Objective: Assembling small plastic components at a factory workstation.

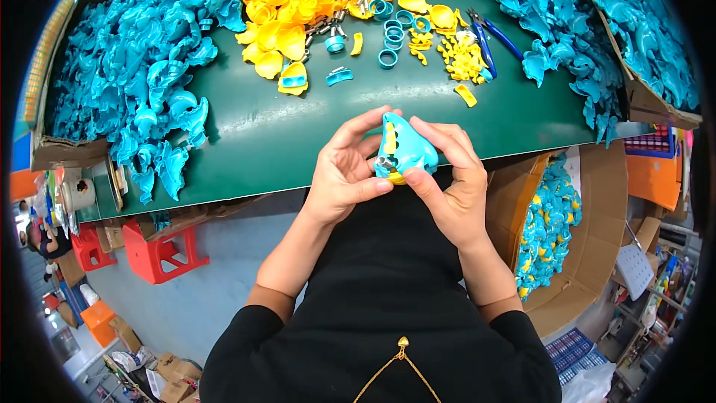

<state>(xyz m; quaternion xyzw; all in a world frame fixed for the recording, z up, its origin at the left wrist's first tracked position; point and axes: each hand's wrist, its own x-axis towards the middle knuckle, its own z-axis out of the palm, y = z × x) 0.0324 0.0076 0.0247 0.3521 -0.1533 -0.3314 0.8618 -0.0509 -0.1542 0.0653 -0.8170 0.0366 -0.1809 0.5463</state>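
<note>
Between my two hands, just in front of the table's near edge, is a teal plastic toy piece [415,151] with yellow parts along its side and underneath. A small shiny metal pin [382,163] shows at its left side. My left hand [349,168] grips it from the left, thumb on its lower edge. My right hand [453,179] holds the other side, with the thumb low on the front and fingers behind. The fingertips behind the piece are partly hidden.
Teal shells [149,89] heap on the left, more at right [574,30]. Yellow shells [298,0], teal rings [388,58], small yellow pieces [464,58] and blue-handled nippers [486,48] lie on the green table [276,130]. A cardboard box [597,216] of teal-and-yellow pieces stands right; a red stool [153,254] left.
</note>
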